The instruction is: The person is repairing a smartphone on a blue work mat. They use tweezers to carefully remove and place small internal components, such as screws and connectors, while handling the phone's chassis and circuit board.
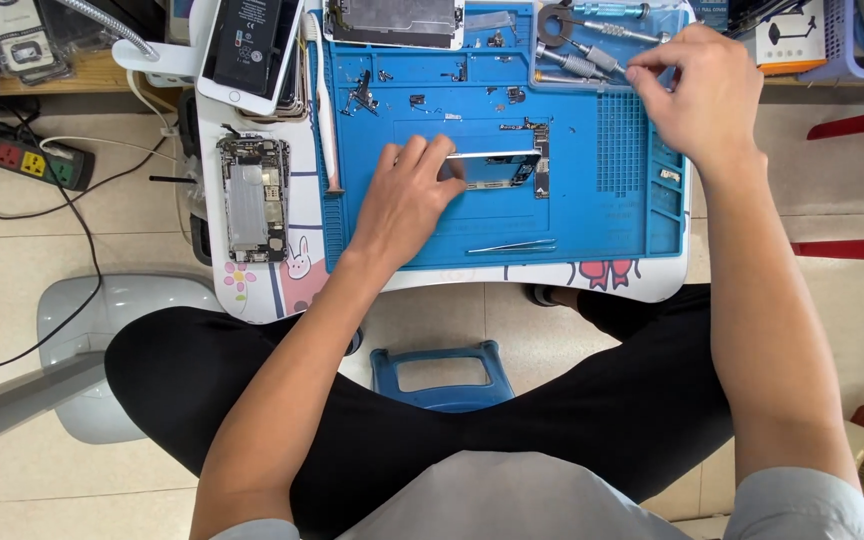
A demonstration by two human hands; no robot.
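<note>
Your left hand grips the phone at its left end, fingers curled over the far edge; the palm hides that end and the thumb cannot be seen. The phone lies flat near the middle of the blue mat. Your right hand is at the mat's far right corner, fingertips pressed together on a screwdriver in the tool tray; the exact contact is hidden by the fingers. Tweezers lie near the mat's near edge. Small parts scattered on the mat are too small to identify. A second opened phone lies left of the mat.
</note>
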